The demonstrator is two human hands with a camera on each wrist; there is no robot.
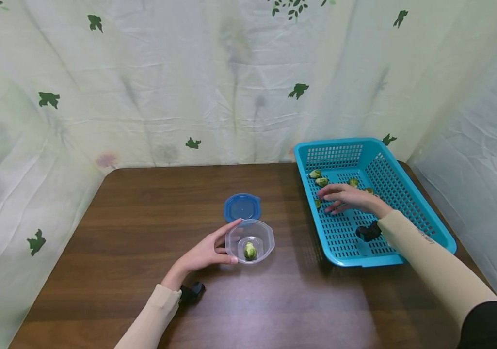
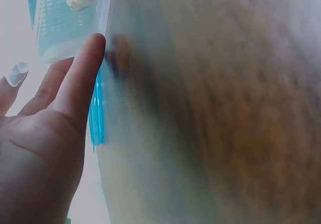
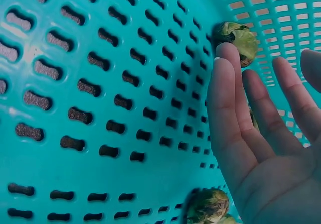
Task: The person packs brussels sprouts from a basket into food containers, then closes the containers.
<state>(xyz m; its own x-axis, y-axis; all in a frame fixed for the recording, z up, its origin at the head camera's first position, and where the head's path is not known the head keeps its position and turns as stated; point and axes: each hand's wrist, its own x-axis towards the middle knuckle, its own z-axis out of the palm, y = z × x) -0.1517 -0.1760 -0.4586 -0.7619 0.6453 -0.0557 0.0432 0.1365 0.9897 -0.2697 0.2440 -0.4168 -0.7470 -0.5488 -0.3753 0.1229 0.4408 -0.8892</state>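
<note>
A clear plastic container (image 1: 260,235) stands on the table with one Brussels sprout (image 1: 250,251) inside. My left hand (image 1: 208,252) holds its left side, thumb at the near side and fingers at the far side. In the left wrist view, a fingertip (image 2: 95,42) meets the container wall (image 2: 57,38). Over the blue basket (image 1: 335,259), my right hand (image 1: 348,198) reaches in with extended, spread fingers and holds nothing. In the right wrist view, a Brussels sprout (image 3: 239,40) lies just beyond the fingertips, and another sprout (image 3: 208,206) sits lower down.
A blue lid (image 1: 242,207) lies on the brown table (image 1: 165,203) just behind the container. More Brussels sprouts (image 1: 315,174) are scattered in the basket, partly hidden by the right hand. The basket's raised walls surround that hand. A patterned curtain (image 1: 165,87) hangs behind the table.
</note>
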